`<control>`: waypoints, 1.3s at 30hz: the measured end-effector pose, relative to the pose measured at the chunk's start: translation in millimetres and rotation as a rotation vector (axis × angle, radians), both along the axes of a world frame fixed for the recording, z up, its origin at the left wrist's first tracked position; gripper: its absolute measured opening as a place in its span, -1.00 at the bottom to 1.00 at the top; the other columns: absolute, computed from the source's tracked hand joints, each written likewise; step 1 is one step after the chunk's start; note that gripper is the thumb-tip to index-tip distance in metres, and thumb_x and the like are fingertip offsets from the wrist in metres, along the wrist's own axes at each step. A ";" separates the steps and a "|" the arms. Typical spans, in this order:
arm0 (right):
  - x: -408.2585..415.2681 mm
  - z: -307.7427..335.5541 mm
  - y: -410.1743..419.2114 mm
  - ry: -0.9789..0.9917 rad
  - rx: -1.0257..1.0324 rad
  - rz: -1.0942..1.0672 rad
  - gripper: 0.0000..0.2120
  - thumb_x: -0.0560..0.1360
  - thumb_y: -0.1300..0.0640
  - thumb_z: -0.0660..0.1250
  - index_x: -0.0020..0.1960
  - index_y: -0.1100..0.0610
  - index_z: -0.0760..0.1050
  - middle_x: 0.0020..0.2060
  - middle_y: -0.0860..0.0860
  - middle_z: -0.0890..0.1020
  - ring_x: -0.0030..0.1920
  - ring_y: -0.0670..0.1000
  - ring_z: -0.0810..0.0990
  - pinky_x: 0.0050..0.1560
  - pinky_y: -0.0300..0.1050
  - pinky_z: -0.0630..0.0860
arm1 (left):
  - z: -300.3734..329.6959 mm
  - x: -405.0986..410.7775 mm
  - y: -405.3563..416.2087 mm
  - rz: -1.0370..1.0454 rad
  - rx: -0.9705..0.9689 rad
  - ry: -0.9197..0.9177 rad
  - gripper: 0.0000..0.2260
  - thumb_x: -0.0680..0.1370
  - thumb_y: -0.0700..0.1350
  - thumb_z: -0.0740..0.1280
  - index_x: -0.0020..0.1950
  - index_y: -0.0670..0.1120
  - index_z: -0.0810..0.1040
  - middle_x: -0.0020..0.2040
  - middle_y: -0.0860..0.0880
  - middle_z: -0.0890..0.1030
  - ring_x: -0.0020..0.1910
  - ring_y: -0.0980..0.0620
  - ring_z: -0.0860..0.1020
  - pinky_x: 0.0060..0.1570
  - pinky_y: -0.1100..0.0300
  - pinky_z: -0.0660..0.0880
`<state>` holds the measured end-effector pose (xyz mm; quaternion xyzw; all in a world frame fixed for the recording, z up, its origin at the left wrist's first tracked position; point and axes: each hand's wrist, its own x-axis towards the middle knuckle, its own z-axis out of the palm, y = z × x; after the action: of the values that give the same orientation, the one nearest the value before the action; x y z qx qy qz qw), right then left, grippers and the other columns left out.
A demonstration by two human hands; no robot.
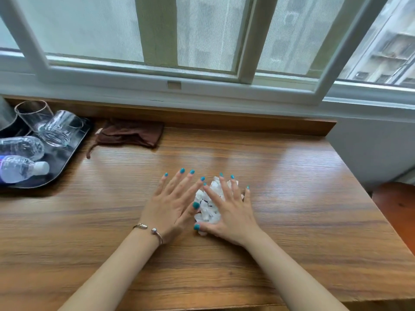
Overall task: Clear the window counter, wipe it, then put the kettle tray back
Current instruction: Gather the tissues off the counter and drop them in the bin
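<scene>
Both hands lie flat near the middle of the brown wood-grain window counter, fingers straight and spread, nails painted teal. The right hand presses down on a crumpled white paper wad, which shows between its fingers and under its palm; the thumb lies along the wad's near edge. The left hand, with a thin silver bracelet at its wrist, rests palm down just beside the wad, its thumb and forefinger touching the paper's left side, so the two hands meet over it. Neither hand curls round anything. Well apart from them, at the counter's far left, sits a dark rounded-corner tray, partly cut off by the edge of the view. On it lie two clear drinking glasses, tipped on their sides and touching, and nearer the front two clear plastic water bottles, also lying down, one with a white cap pointing right. Just beside the tray, against the raised wooden back edge, lies a rumpled brown cloth with a loose strap trailing toward the front. Behind it all runs the white-framed sliding window.
</scene>
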<state>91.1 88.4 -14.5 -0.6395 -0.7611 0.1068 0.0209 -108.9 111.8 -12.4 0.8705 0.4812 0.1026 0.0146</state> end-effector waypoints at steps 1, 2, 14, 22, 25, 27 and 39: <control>-0.8 -1.6 0.5 -0.008 -0.009 0.003 -0.11 0.23 -0.62 -0.02 0.48 -0.41 -0.21 0.58 -0.08 -0.19 0.55 0.08 -0.29 0.47 0.33 -0.23 | 1.0 0.1 0.8 0.013 0.002 -0.020 -0.45 0.61 0.27 -0.26 0.56 0.13 0.04 0.56 0.03 0.14 0.55 0.02 -0.01 0.45 -0.09 -0.03; -1.8 -2.3 0.9 -0.019 -0.009 0.012 -0.13 0.25 -0.61 -0.04 0.50 -0.37 -0.12 0.58 -0.08 -0.14 0.56 0.07 -0.26 0.49 0.29 -0.20 | 1.9 0.1 1.0 0.028 0.005 -0.040 -0.45 0.61 0.27 -0.27 0.57 0.14 0.02 0.56 0.03 0.13 0.56 0.02 -0.02 0.45 -0.09 -0.03; 9.0 12.9 -7.9 -0.001 0.048 0.067 -0.13 0.20 -0.68 -0.18 0.46 -0.45 -0.20 0.55 -0.22 -0.22 0.53 0.00 -0.38 0.45 0.27 -0.38 | -9.1 -13.0 -7.2 0.028 0.015 -0.050 -0.49 0.63 0.24 -0.19 0.57 0.15 0.00 0.54 0.02 0.19 0.55 0.01 0.05 0.46 -0.03 -0.02; 44.6 12.0 -34.0 0.542 0.025 -0.191 -0.26 0.30 -0.63 -0.16 0.41 -0.44 -0.25 0.54 -0.28 -0.03 0.56 -0.16 -0.11 0.53 0.09 -0.25 | -4.3 38.8 -23.8 0.089 -0.277 -0.247 -0.29 0.31 0.45 -0.57 0.42 0.23 -0.41 0.57 0.01 -0.22 0.48 0.14 -0.36 0.49 0.11 -0.28; 34.1 2.2 -27.6 0.829 0.027 -0.333 -0.22 0.24 -0.68 -0.27 0.40 -0.46 -0.27 0.50 -0.29 0.08 0.55 -0.10 0.03 0.53 0.07 -0.15 | -0.6 76.2 -24.2 0.131 -0.408 -0.587 -0.21 0.27 0.50 -0.53 0.44 0.22 -0.31 0.58 0.08 -0.15 0.45 0.28 -0.31 0.49 0.19 -0.25; 23.8 1.4 -19.6 0.975 0.054 -0.357 -0.28 0.28 -0.66 -0.21 0.40 -0.53 -0.23 0.42 -0.43 0.08 0.55 -0.11 0.03 0.54 0.15 -0.10 | 0.0 88.3 -23.5 0.157 -0.447 -0.905 -0.24 0.33 0.53 -0.40 0.47 0.27 -0.17 0.55 0.26 -0.07 0.46 0.36 -0.23 0.52 0.11 -0.18; -5.8 3.6 -1.5 1.301 0.035 -0.644 -0.17 0.13 -0.74 -0.10 0.36 -0.51 0.01 0.48 -0.18 0.28 0.51 -0.07 0.13 0.51 0.20 0.08 | 9.0 117.9 -21.9 0.502 -0.552 -1.870 -0.28 0.33 0.47 0.17 0.45 0.30 0.17 0.51 0.09 0.23 0.45 0.21 0.21 0.34 0.23 0.24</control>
<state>85.3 86.9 -10.9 -0.6386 -0.3701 0.4417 0.5100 9.1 89.9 -3.4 0.2803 0.4530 0.6295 0.5657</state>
